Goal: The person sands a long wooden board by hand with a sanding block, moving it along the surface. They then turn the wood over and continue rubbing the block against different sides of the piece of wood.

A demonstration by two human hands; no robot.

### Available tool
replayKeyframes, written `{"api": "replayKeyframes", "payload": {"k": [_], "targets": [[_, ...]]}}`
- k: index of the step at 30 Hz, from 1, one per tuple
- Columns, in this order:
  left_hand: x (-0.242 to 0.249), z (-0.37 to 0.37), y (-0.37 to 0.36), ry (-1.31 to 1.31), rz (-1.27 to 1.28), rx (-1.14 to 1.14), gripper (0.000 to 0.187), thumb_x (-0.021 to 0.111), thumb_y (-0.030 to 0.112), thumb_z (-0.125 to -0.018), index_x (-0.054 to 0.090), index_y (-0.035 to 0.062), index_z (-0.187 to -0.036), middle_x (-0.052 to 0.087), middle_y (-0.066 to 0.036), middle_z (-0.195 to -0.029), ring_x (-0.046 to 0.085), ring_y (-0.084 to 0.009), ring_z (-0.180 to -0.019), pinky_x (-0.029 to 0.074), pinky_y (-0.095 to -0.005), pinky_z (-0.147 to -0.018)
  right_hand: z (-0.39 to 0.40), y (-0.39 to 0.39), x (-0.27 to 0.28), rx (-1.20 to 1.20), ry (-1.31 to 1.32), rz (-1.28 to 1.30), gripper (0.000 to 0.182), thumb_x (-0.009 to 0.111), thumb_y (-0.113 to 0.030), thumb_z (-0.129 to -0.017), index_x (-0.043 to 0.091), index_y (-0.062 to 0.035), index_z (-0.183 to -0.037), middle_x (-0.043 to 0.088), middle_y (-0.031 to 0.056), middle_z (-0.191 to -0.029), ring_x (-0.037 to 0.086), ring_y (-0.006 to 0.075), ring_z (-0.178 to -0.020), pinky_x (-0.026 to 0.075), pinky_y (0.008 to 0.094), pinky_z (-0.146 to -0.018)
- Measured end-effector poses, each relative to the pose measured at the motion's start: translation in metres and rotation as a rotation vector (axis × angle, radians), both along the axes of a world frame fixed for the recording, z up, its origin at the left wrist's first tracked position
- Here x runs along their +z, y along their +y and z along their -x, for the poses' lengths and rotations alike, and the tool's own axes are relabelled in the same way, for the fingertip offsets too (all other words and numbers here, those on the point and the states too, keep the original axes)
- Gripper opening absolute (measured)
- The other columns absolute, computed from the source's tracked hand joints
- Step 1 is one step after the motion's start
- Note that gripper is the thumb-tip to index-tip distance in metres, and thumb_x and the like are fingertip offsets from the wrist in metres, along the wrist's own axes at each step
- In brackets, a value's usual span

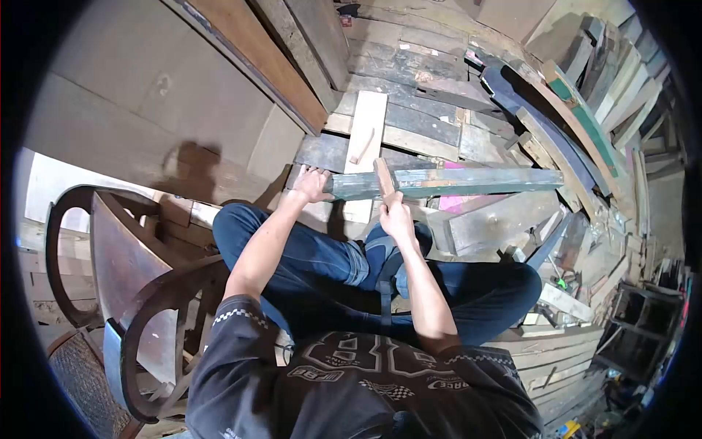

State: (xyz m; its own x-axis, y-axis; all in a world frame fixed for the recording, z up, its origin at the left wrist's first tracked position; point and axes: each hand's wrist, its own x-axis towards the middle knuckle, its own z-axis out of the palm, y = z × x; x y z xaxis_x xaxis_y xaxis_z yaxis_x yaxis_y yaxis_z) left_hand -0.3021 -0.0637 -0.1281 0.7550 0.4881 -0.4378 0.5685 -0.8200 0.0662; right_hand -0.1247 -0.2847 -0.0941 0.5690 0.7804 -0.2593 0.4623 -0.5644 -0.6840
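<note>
A long wooden beam [475, 179] with worn grey-blue paint and a green lower edge lies crosswise in front of my folded legs. My left hand [313, 184] holds its left end, fingers over the top. Closed around a short flat wooden strip [383, 175], my right hand [396, 218] keeps it across the beam, right of my left hand. The strip's lower part is hidden in my fist. Just beyond the beam, a small brown wooden piece [362, 146] rests on a pale board [369, 113]. Something bright pink [457, 203] shows under the beam.
A dark wooden chair [135, 271] lies close on my left, below a large panel [168, 88]. Curved painted timbers [556, 110] and stacked planks [618, 80] crowd the right. A loose board [490, 227] lies near my right knee. A black crate [636, 322] stands lower right.
</note>
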Motion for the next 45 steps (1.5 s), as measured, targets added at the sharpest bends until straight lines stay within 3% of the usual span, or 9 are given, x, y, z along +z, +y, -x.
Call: {"api": "replayKeyframes", "payload": {"k": [10, 15, 20, 25, 31, 35, 40, 43, 45], "targets": [[0.017, -0.011, -0.021, 0.129, 0.079, -0.041, 0.1, 0.079, 0.062, -0.065, 0.045, 0.0037, -0.14, 0.055, -0.02, -0.136, 0.051, -0.0362, -0.129, 0.03, -0.054, -0.114, -0.049, -0.026, 0.014, -0.229, -0.046, 0.115, 0.039, 0.056, -0.026, -0.093, 0.051, 0.0095, -0.109, 0.065, 0.0364, -0.083, 0.066, 0.0513, -0.085, 0.053, 0.0573, -0.074], [0.038, -0.036, -0.03, -0.175, 0.29, 0.091, 0.1, 0.076, 0.069, -0.064, 0.047, 0.0081, -0.137, 0.051, -0.018, -0.137, 0.047, -0.037, -0.131, 0.031, -0.0539, -0.113, -0.039, -0.052, 0.001, -0.253, -0.146, 0.079, 0.044, 0.057, -0.026, -0.092, 0.043, 0.0092, -0.116, 0.064, 0.038, -0.085, 0.065, 0.0533, -0.083, 0.054, 0.0582, -0.075], [-0.005, -0.034, -0.034, -0.265, 0.196, 0.052, 0.089, 0.074, 0.068, -0.067, 0.053, 0.0061, -0.128, 0.058, -0.019, -0.126, 0.053, -0.0358, -0.123, 0.039, -0.0521, -0.107, -0.016, -0.054, 0.009, -0.039, -0.132, 0.266, 0.042, 0.056, -0.03, -0.094, 0.039, 0.0017, -0.116, 0.064, 0.0372, -0.095, 0.065, 0.0526, -0.087, 0.054, 0.0587, -0.078], [-0.012, -0.033, -0.035, -0.26, 0.17, 0.05, 0.093, 0.072, 0.072, -0.065, 0.055, 0.0038, -0.127, 0.063, -0.021, -0.123, 0.059, -0.0372, -0.118, 0.041, -0.0506, -0.106, -0.053, -0.059, -0.01, -0.266, -0.233, 0.315, 0.044, 0.056, -0.032, -0.095, 0.039, 0.0043, -0.114, 0.066, 0.0308, -0.087, 0.068, 0.0482, -0.079, 0.056, 0.0554, -0.073], [-0.026, -0.031, -0.039, -0.303, 0.082, 0.008, 0.091, 0.071, 0.073, -0.064, 0.058, 0.0042, -0.123, 0.066, -0.019, -0.119, 0.06, -0.0358, -0.117, 0.039, -0.0513, -0.106, -0.05, -0.069, -0.013, 0.11, -0.337, 0.271, 0.047, 0.058, -0.036, -0.094, 0.042, 0.003, -0.116, 0.067, 0.0284, -0.079, 0.068, 0.0452, -0.07, 0.056, 0.0545, -0.066], [-0.012, -0.033, -0.039, -0.245, 0.138, 0.035, 0.092, 0.07, 0.073, -0.065, 0.059, 0.0042, -0.125, 0.066, -0.019, -0.123, 0.057, -0.0351, -0.122, 0.037, -0.0504, -0.108, -0.073, -0.062, -0.026, -0.171, -0.449, 0.234, 0.044, 0.056, -0.033, -0.097, 0.044, 0.0064, -0.114, 0.067, 0.0261, -0.076, 0.07, 0.0403, -0.066, 0.057, 0.0452, -0.052], [-0.004, -0.035, -0.039, -0.199, 0.159, 0.034, 0.092, 0.069, 0.073, -0.067, 0.058, 0.0049, -0.128, 0.064, -0.018, -0.128, 0.055, -0.0331, -0.127, 0.034, -0.0491, -0.111, -0.07, -0.072, -0.016, 0.191, -0.467, 0.328, 0.051, 0.061, -0.037, -0.093, 0.042, 0.0022, -0.118, 0.067, 0.0287, -0.079, 0.067, 0.047, -0.065, 0.055, 0.0538, -0.055], [-0.006, -0.036, -0.041, -0.173, 0.151, 0.036, 0.093, 0.068, 0.074, -0.067, 0.057, 0.0049, -0.128, 0.064, -0.018, -0.128, 0.054, -0.0342, -0.127, 0.034, -0.0497, -0.111, -0.1, -0.067, -0.011, -0.201, -0.407, 0.237, 0.034, 0.056, -0.032, -0.097, 0.041, -0.0021, -0.103, 0.064, 0.0323, -0.072, 0.065, 0.0494, -0.067, 0.054, 0.0559, -0.052], [-0.006, -0.036, -0.038, -0.168, 0.147, 0.022, 0.093, 0.068, 0.074, -0.067, 0.056, 0.0049, -0.129, 0.063, -0.018, -0.129, 0.054, -0.0348, -0.127, 0.034, -0.0497, -0.111, -0.092, -0.074, -0.031, -0.096, -0.458, 0.193, 0.042, 0.06, -0.029, -0.095, 0.042, 0.0055, -0.11, 0.062, 0.0284, -0.067, 0.066, 0.0432, -0.061, 0.054, 0.0511, -0.049]]}}
